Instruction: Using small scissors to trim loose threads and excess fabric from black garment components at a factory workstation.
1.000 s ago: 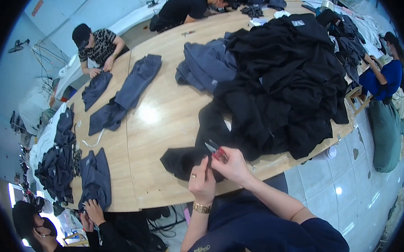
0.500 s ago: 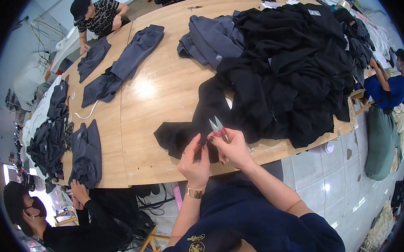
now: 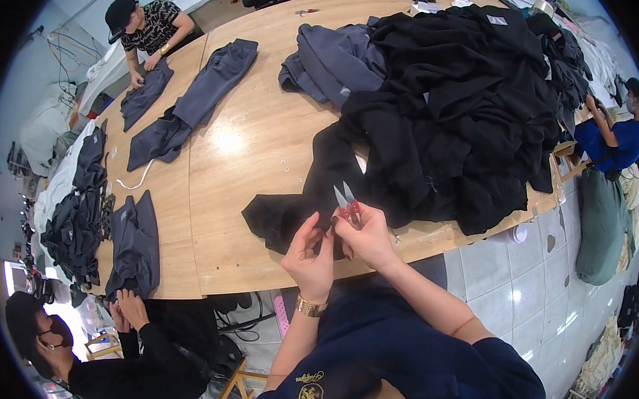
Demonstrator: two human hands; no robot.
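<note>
A pair of thread snips point(image 3: 346, 202) with red handles sits in my right hand point(image 3: 367, 234), its blades a little apart and pointing away from me. Close beside it, my left hand point(image 3: 309, 252) has its fingers bent together in a pinch; what they hold is too small or too dark to make out. The fingers of both hands nearly touch. Beneath and just beyond them lies a black garment point(image 3: 280, 212), one part of it stretching left across the table near its front edge. It runs into a large heap of black garments point(image 3: 467, 112) at the right.
Grey garments point(image 3: 327, 62) lie beside the heap, and more grey pieces point(image 3: 209, 90) lie on the wooden table point(image 3: 245, 167) at left. A co-worker point(image 3: 153, 27) handles one at the far left; another point(image 3: 89, 356) works at near left. A white cord point(image 3: 136, 181) hangs from one piece.
My hands have stayed almost in place, the snips shifting slightly right and upward. The far-left co-worker has brought both hands onto the grey garment; the near-left one's hands have moved slightly.
</note>
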